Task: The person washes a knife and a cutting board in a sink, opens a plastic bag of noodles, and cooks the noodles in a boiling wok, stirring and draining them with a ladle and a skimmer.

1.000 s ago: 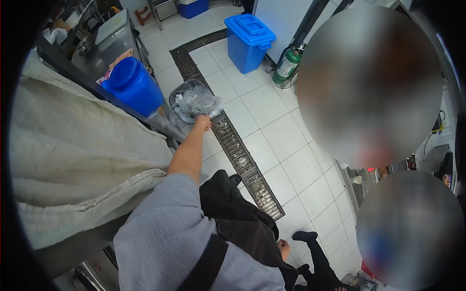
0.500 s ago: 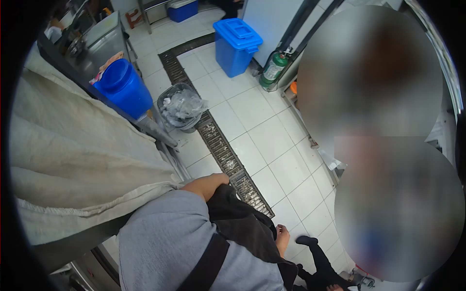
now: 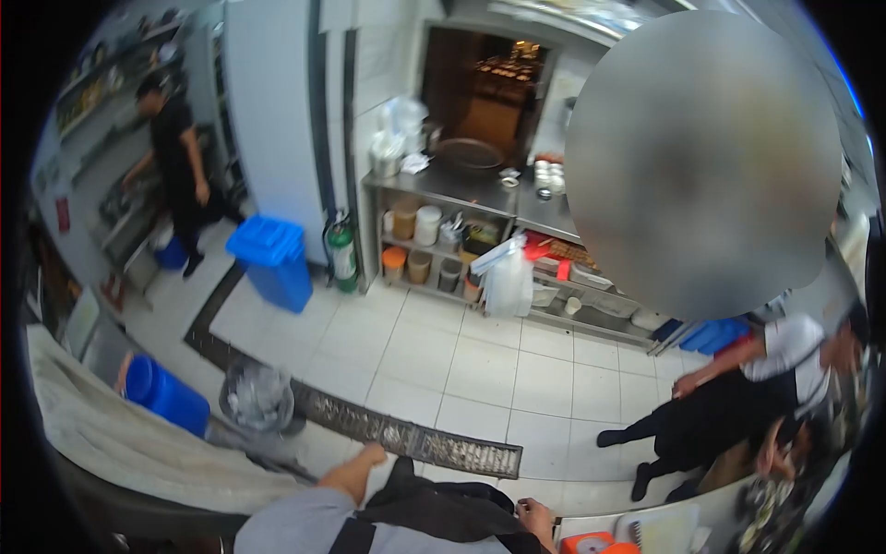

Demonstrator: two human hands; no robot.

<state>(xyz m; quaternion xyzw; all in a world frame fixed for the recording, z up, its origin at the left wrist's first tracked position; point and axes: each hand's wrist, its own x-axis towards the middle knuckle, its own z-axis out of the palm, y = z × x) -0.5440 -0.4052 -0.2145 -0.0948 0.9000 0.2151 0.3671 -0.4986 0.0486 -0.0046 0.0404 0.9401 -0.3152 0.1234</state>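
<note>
My left hand [image 3: 374, 452] is at the end of a bare forearm, in front of the dark apron [image 3: 434, 511] and near the floor drain grate [image 3: 369, 423]. Its fingers are too blurred to make out. On the other side of the apron, my right hand [image 3: 532, 513] hangs low with its fingers loosely bent and apart. Nothing shows in it. Close to its right lies a counter edge with an orange-red object [image 3: 587, 543].
A bin with a clear bag [image 3: 259, 397] and a blue container [image 3: 166, 395] stand left. Ahead are a lidded blue bin [image 3: 272, 263], a green cylinder [image 3: 342, 254] and steel shelving [image 3: 448, 192]. One person [image 3: 180, 166] is far left; another [image 3: 729, 406] is at right.
The view has swung up and to the right, bringing the doorway, shelving and more of both people into sight. The bins now appear further left and lower.
</note>
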